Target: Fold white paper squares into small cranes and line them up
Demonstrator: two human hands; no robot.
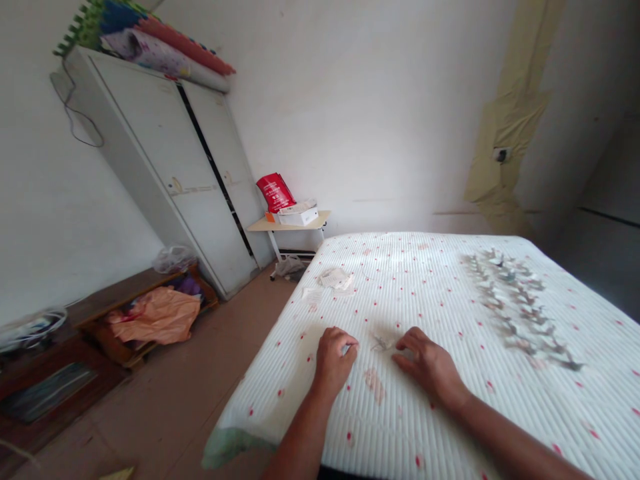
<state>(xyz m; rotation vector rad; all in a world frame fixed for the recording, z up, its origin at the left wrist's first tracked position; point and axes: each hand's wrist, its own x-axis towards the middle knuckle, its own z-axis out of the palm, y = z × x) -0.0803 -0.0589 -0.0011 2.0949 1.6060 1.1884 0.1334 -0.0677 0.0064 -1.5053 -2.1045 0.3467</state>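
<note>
Both hands are over a white ribbed bedspread [400, 280] with small red dots. Between them lies a small, thin folded paper piece [383, 341], its shape blurred. My left hand [336, 357] is curled with thumb and index finger close together; whether anything is between them is too small to tell. At the paper's right side is my right hand [423, 360], fingers bent, thumb and fingertips apart, with nothing visible in them. Several printed paper sheets [336, 279] lie farther off on the left of the bed. Rows of small folded paper figures [523, 300] stand on the right.
Beyond the bed's far left corner, a small table [260, 225] holds a white box [300, 217] and a red bag [276, 192]. A grey cabinet [150, 133] and a low wooden unit [100, 293] with an orange cloth [157, 317] are at the left.
</note>
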